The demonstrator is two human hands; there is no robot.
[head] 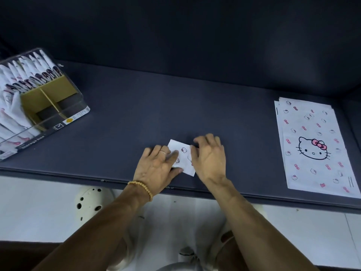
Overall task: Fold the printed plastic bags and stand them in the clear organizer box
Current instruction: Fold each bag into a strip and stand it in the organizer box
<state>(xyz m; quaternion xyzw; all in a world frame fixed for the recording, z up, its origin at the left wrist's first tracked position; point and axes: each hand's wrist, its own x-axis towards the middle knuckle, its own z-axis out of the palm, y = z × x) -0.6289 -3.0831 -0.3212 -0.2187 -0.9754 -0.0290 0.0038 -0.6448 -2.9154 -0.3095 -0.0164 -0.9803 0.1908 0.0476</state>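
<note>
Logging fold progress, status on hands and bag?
Left hand and right hand both flat, pressing the folded bag. Flat bag stack waits right. Organizer box left, path clear.

Dark cushion (136,114) carries: clear organizer box (74,106) left, folded bag (183,155) centre, flat bag stack (312,145) right.

A home, by the look: dark padded sofa seat (175,106), pale tiled floor (39,212).
</note>
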